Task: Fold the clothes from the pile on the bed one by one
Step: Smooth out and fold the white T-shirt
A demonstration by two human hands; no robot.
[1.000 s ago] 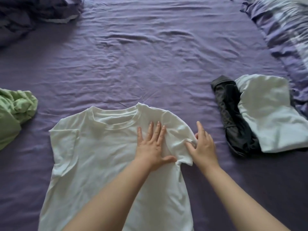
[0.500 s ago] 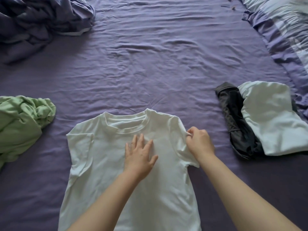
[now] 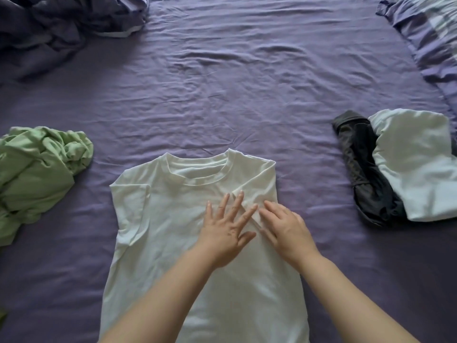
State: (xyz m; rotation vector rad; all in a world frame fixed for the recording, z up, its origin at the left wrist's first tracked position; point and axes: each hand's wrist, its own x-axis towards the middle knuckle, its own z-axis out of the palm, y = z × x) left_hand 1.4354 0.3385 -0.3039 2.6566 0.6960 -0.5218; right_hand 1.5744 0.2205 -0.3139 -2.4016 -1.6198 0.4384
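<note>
A white T-shirt [image 3: 173, 231] lies flat on the purple bed sheet [image 3: 247, 95], collar away from me. Both its sleeves are folded in over the chest. My left hand [image 3: 226, 230] lies flat on the chest with fingers spread. My right hand [image 3: 284, 229] presses with straight fingers on the folded-in right sleeve, beside the left hand. A crumpled green garment [image 3: 37, 179] sits at the left edge.
At the right lie a folded black garment [image 3: 361, 169] and a folded white one [image 3: 415, 164], partly overlapping. A rumpled dark blanket [image 3: 57, 28] fills the far left corner. A patterned duvet [image 3: 427, 33] runs along the far right.
My right hand carried the right sleeve inward over the chest, let go of its pinch and now presses it flat. My left hand stayed on the chest. The view shifted slightly.
</note>
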